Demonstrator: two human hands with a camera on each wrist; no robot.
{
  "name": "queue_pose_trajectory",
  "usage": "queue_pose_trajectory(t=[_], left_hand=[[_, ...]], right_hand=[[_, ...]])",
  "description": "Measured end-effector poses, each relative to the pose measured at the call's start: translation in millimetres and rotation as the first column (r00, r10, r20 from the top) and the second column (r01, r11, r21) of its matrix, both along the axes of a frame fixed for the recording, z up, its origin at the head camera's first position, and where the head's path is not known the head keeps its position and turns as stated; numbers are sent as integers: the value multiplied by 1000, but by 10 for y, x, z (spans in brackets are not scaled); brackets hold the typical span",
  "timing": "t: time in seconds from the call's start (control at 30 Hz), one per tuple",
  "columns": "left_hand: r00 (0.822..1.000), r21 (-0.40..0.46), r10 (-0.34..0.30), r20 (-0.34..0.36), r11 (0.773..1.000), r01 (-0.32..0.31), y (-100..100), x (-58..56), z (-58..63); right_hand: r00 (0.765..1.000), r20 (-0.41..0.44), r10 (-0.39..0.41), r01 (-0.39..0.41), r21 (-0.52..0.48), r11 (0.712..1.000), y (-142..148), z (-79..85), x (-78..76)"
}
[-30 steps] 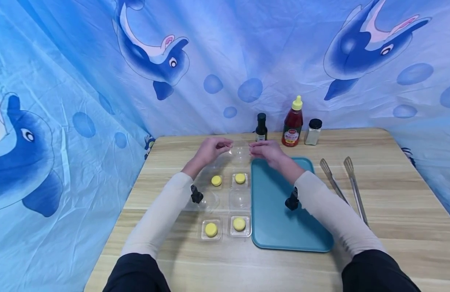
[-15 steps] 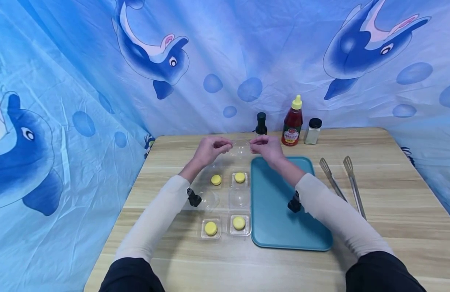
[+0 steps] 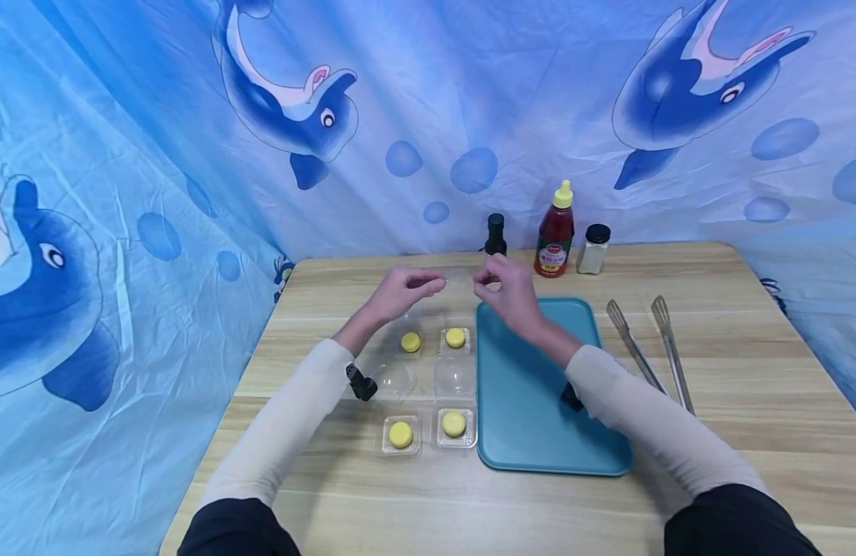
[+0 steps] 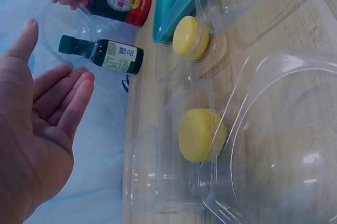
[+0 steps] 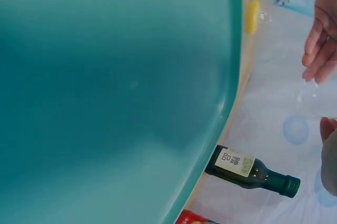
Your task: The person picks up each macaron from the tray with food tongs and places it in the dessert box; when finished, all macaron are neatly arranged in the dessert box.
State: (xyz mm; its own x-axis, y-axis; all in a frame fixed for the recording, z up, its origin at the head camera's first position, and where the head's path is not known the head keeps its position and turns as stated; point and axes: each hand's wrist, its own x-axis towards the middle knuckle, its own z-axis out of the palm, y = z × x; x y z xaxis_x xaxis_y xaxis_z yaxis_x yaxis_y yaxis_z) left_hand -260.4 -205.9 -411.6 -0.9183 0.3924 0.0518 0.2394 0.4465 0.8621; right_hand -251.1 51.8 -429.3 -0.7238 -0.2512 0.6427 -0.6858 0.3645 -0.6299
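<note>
Dome of clear plastic (image 4: 66, 24) is being pinched by the right hand (image 3: 512, 297) near a dark-green, pale-labelled bottle (image 4: 108, 56), while the left hand (image 3: 400, 292), fingers loosely released, is being held at the dome's rim.

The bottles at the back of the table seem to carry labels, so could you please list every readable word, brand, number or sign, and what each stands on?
"赠品": on the pale label of the small dark green bottle; its finer print is unreadable.
Red sauce bottle: logo and lettering too blurred to quote.
Black-capped jar: no readable text.
</note>
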Motion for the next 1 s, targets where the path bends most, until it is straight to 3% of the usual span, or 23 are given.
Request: queue_pose_trajectory(t=[0.13,0.27,0.43,0.53,0.63,0.7,0.77,0.87,1.0], left_hand=[[999,-11,-20,37,1000,20,-8,25,24],[996,48,-53,68,998,50,0,27,30],[995,96,-79,57,993,73,-2,37,3],[995,117,-88,47,990,82,-14,52,-28],[997,121,-78,28,990,74,-37,68,-61],[998,117,-65,7,991,64,-52,83,-73],[998,107,-56,-10,993,57,-70,98,-84],[998,83,-55,-22,995,57,-88,123,-90],[998,44,-65,-21,997,66,-108,144,-116]], right_hand=[[986,-164,11,-4,43,999,5,-44,36],[958,-285,36,-13,82,997,14,-78,52],[929,-362,69,-13,154,988,34,-92,72],[931,-353,93,-27,187,982,43,-99,85],[959,-255,123,-70,208,976,57,-99,98],[982,-133,131,-101,209,973,71,-99,100],[990,16,142,-142,180,973,90,-93,97],[954,250,164,-198,116,973,123,-94,76],[858,467,213,-261,39,965,166,-80,63]])
